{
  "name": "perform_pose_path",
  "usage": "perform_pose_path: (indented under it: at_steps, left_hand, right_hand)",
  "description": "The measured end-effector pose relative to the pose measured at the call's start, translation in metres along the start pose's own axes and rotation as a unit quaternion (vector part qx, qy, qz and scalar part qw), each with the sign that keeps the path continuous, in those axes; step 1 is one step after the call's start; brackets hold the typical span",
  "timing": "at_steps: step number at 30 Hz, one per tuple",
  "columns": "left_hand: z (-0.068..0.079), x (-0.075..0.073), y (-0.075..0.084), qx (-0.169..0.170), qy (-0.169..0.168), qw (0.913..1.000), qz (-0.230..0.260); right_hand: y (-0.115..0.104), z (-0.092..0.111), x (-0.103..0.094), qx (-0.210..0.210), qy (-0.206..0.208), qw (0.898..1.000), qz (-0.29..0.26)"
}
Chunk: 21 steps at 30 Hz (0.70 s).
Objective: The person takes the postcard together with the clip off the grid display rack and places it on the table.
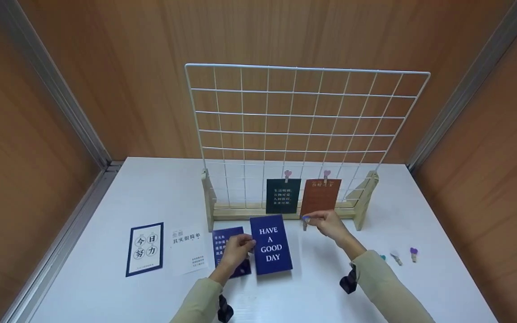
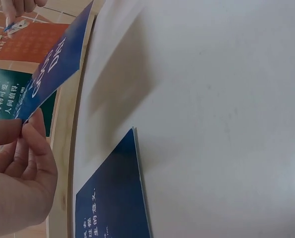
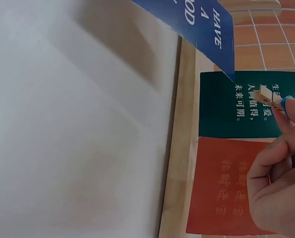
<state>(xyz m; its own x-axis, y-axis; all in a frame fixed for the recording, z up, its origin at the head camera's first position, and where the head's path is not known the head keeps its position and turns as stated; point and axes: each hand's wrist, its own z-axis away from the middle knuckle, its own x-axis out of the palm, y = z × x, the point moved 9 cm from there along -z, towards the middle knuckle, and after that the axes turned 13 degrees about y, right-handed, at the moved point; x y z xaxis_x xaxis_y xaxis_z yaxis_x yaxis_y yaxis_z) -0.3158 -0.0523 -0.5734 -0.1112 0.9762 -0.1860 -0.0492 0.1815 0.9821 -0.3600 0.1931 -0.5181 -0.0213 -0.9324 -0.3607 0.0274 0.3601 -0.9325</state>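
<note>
Sleeves (image 1: 200,298) (image 1: 388,282), hands (image 1: 237,250) (image 1: 329,225); held blue card (image 1: 271,244) between

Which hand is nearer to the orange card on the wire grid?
Right: the right hand, pinching a clip, is just in front of the lower edge of the orange card; the left hand is farther off to the left, holding the HAVE A GOOD DAY card.

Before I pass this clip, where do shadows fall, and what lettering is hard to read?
Left wrist: soft shadow on the white table beside the HAVE A GOOD DAY card, whose lettering is skewed by the angle; right wrist: another soft shadow beside it; head: faint shadow under it, smallest print on the borderless white card unreadable.
</note>
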Motion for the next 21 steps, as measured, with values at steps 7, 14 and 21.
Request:
perform_pose_path:
  at_steps: [7,14,21]
  left_hand:
    - [0.002,0.002,-0.006,-0.014,-0.003,0.9999,-0.005]
    - [0.003,0.003,-0.013,-0.026,-0.008,0.9996,-0.007]
    - [0.003,0.005,-0.015,-0.017,-0.016,0.9996,0.015]
  right_hand:
    - [0.017,0.004,-0.015,0.024,-0.006,1.000,0.017]
    - [0.036,0.009,-0.032,0.036,-0.014,0.999,0.013]
    - [0.052,0.014,-0.048,0.030,-0.039,0.999,0.020]
